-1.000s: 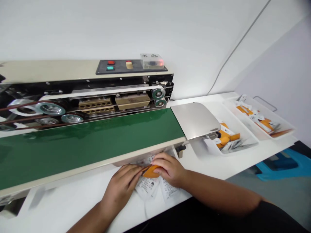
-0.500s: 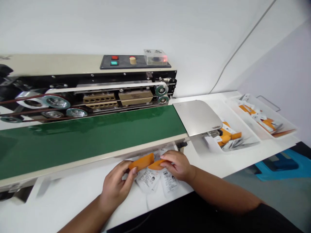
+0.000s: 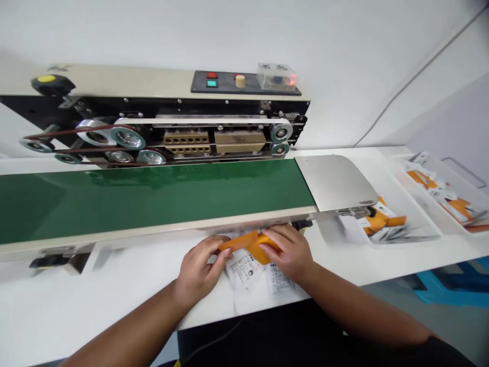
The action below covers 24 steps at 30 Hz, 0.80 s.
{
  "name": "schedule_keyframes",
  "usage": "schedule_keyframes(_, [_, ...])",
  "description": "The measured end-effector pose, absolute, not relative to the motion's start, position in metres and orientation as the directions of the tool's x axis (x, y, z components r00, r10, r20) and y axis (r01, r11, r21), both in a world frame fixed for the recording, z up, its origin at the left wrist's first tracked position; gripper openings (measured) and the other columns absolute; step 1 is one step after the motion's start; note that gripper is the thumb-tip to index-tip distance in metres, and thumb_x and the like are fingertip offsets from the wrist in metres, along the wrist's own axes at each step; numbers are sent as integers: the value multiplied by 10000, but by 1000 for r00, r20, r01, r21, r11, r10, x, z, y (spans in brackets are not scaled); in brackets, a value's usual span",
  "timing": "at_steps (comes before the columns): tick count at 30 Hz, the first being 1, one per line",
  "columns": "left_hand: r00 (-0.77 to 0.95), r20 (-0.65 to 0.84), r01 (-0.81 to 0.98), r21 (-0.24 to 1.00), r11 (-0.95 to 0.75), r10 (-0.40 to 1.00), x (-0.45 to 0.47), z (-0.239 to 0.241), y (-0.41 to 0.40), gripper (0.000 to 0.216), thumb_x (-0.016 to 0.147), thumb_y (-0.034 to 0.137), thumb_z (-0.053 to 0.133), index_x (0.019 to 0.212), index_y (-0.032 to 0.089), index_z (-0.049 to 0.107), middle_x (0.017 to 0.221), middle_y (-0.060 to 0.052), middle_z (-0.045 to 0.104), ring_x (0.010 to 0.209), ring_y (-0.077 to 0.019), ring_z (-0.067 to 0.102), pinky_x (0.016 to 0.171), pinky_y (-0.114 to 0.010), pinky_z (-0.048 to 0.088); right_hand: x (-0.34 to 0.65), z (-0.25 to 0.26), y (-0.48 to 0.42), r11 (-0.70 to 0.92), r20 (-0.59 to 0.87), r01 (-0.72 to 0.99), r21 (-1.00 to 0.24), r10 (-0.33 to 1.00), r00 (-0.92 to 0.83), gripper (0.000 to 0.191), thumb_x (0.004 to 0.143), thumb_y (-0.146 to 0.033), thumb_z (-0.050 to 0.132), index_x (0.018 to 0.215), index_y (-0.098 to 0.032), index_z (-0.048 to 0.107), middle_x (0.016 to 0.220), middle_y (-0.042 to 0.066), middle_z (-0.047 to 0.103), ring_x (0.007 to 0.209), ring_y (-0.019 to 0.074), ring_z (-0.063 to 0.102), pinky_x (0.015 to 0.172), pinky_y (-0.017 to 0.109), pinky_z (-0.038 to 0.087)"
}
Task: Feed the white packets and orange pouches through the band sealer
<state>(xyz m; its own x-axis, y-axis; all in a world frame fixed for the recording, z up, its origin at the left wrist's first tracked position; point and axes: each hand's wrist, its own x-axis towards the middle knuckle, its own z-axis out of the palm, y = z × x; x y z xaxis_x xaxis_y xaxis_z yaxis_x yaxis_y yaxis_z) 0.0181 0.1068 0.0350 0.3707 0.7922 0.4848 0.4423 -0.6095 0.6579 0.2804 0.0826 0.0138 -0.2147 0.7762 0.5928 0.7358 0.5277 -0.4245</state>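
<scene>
My left hand (image 3: pixel 198 269) pinches the left end of an orange-topped white pouch (image 3: pixel 240 242) at the table's near edge. My right hand (image 3: pixel 291 251) presses closed fingers on a second orange-and-white pouch (image 3: pixel 278 279) beside it. Both pouches lie just in front of the green conveyor belt (image 3: pixel 153 196) of a band sealing machine (image 3: pixel 171 109). Their printed white lower halves show between my hands.
A steel plate (image 3: pixel 336 181) sticks out at the belt's right end. Two white trays (image 3: pixel 416 214) to the right hold several more orange-and-white pouches (image 3: pixel 382 219). The machine's panel (image 3: pixel 244 83) carries red and green buttons and a knob. A blue object (image 3: pixel 454 280) sits below the table.
The view has swung left, showing more of the machine. My left hand lifted one orange-topped pouch away from the other, and both hands shifted slightly along the belt's front edge.
</scene>
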Motion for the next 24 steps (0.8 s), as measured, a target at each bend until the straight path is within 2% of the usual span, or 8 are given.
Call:
schedule_keyframes(5, [443,620,259,603,-754,648,17,42,112,153,966,123,609,1064,199,698,1041,-82,766,958,-188,751,830,-297,642,287,17,76,564,655,703,-433,733,-185,384,936,-367,658,1304,-257,660,1067,119,665,931,271,653,786,426,583])
schedule_keyframes(8, [506,656,129,584,-801,560,17,43,112,192,984,145,611,1141,214,695,1112,-99,758,1033,-205,746,868,-330,649,294,23,70,681,718,558,-474,666,-202,546,1010,-541,421,1443,-236,555,1111,149,643,963,313,651,808,497,564])
schedule_keyframes(10, [551,666,59,569,-820,502,19,44,112,229,989,168,623,1201,223,689,1146,-112,755,1089,-228,737,906,-362,648,297,31,68,695,698,506,-511,679,-227,620,1031,-585,287,1498,-231,488,1150,158,646,990,321,650,829,514,552])
schedule_keyframes(13, [581,671,14,558,-830,461,21,43,110,297,981,155,640,1265,230,680,1162,-113,759,1145,-247,723,940,-384,646,295,45,72,648,554,496,-578,758,-344,614,1022,-607,366,1473,-217,510,1104,139,684,963,290,642,842,476,543])
schedule_keyframes(16, [566,666,26,575,-818,486,23,41,108,328,980,131,636,1287,240,676,1170,-100,761,1138,-236,730,947,-374,649,288,56,78,571,342,466,-676,804,-487,480,1003,-510,533,1380,-222,603,924,72,704,837,221,632,779,384,543])
schedule_keyframes(20, [573,658,41,573,-818,489,23,40,107,345,986,127,625,1313,229,657,1210,-105,748,1136,-221,728,942,-350,653,289,73,83,271,2,389,-880,822,-569,449,964,-365,650,1398,-259,608,794,-16,657,650,122,579,592,238,489])
schedule_keyframes(22, [609,660,62,513,-856,440,21,41,107,346,983,157,637,1325,214,648,1240,-121,735,1195,-249,698,969,-391,641,299,89,85,188,-52,358,-914,824,-565,458,947,-342,676,1397,-276,619,757,-37,626,621,103,553,561,216,470])
schedule_keyframes(24, [630,659,88,466,-881,411,20,42,108,353,984,189,636,1337,200,633,1259,-136,723,1235,-271,671,996,-437,624,315,110,91,163,-30,333,-929,863,-504,408,932,-349,699,1331,-264,675,705,-42,589,594,98,532,531,213,457])
